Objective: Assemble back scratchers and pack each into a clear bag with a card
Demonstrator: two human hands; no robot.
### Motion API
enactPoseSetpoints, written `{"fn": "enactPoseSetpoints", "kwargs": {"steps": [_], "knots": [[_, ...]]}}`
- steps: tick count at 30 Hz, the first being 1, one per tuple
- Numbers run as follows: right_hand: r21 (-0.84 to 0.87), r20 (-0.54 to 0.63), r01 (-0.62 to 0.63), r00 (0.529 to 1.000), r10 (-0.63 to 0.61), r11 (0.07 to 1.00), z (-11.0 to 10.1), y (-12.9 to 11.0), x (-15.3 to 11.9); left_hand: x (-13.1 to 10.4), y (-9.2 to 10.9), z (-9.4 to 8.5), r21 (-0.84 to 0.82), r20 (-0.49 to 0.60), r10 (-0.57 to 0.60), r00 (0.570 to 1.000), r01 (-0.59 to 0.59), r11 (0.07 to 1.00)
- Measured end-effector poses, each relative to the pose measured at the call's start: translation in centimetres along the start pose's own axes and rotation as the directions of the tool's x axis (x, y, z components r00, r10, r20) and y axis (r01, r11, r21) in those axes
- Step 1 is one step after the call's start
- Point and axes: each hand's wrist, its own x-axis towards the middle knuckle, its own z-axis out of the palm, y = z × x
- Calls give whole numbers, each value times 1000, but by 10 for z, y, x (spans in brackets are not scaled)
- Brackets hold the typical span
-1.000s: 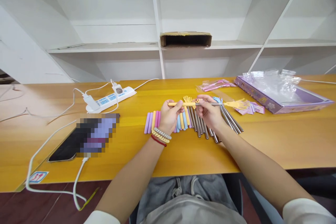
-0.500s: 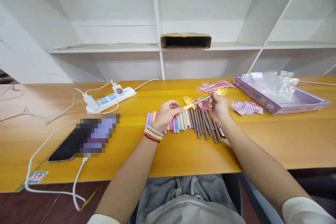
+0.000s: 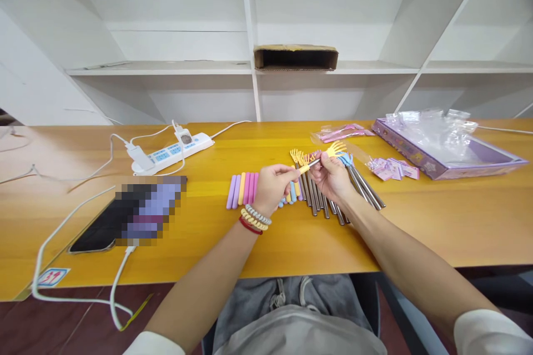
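Observation:
Between my two hands is a back scratcher with a yellow claw head point(image 3: 335, 149), a metal rod and a yellow handle point(image 3: 306, 168). My left hand point(image 3: 277, 184) is closed on the handle end. Just below the claw, my right hand point(image 3: 332, 176) grips the rod. Coloured handle sleeves point(image 3: 245, 188) in purple, pink, yellow and blue lie in a row beneath and left of my left hand. Under and around my right hand lie several metal rods point(image 3: 316, 199) with yellow and pink claws, and some with blue claws point(image 3: 345, 158) to the right.
A purple box tray point(image 3: 449, 171) holding clear plastic bags point(image 3: 433, 133) stands at the right. Near it are small printed cards point(image 3: 393, 169) and a bagged pink item point(image 3: 345, 132). On the left lie a power strip point(image 3: 175, 154), cables and a phone point(image 3: 95, 227). White shelves rise behind.
My hands have come closer together, and less of the metal rod shows between them. My right hand has shifted left, uncovering the blue-clawed rods.

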Motion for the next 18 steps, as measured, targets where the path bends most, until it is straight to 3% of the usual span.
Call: {"fn": "enactPoseSetpoints", "kwargs": {"steps": [7,12,18], "knots": [[-26,-3,-23,1000,23,999,2,-1,-2,-4,1,4,14,-57,18,998,-17,1000],[-40,5,-19,1000,19,999,4,-2,-3,0,4,0,123,-108,90,990,-77,989],[-125,-45,-33,999,28,992,2,-13,2,0,8,-4,193,80,86,993,-101,976]]}}
